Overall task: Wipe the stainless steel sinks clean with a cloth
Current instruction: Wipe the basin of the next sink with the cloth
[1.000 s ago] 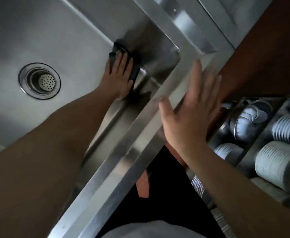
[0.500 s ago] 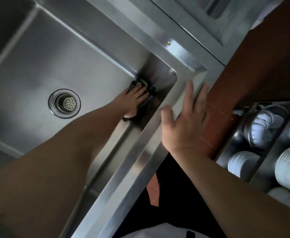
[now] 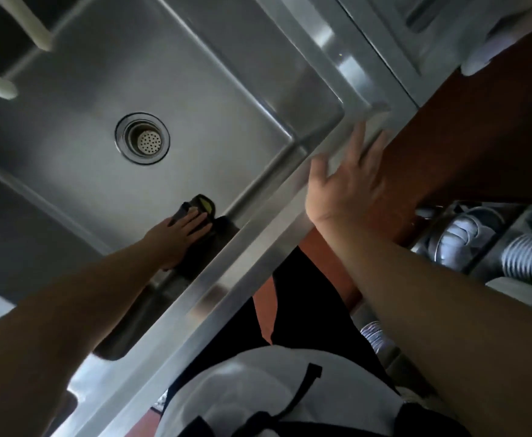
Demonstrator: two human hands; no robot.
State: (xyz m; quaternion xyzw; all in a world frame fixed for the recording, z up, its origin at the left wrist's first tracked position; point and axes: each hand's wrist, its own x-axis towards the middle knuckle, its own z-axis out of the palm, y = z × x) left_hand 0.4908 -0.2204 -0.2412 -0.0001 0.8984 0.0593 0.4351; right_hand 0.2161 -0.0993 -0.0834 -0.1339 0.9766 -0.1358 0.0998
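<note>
Dark cloth [image 3: 202,247] is pressed into the sink [image 3: 100,89] by a flat left hand [image 3: 176,236], right hand [image 3: 349,190] spread over its rim [image 3: 252,257].

Sink basin [image 3: 69,171], 10 o'clock: stainless steel, brushed satin finish, smooth; sink rim [image 3: 258,247], centre towards 1 o'clock: same metal, glossier, carrying bright reflections; drain strainer [image 3: 142,138]: polished metal ring, perforated insert; cloth [image 3: 204,250]: dark, matt, soft fabric with a yellow patch; stacked plates [image 3: 529,260], 3 o'clock: white, ribbed, faintly glossy; apron [image 3: 258,389], 6 o'clock: white matt fabric.
</note>
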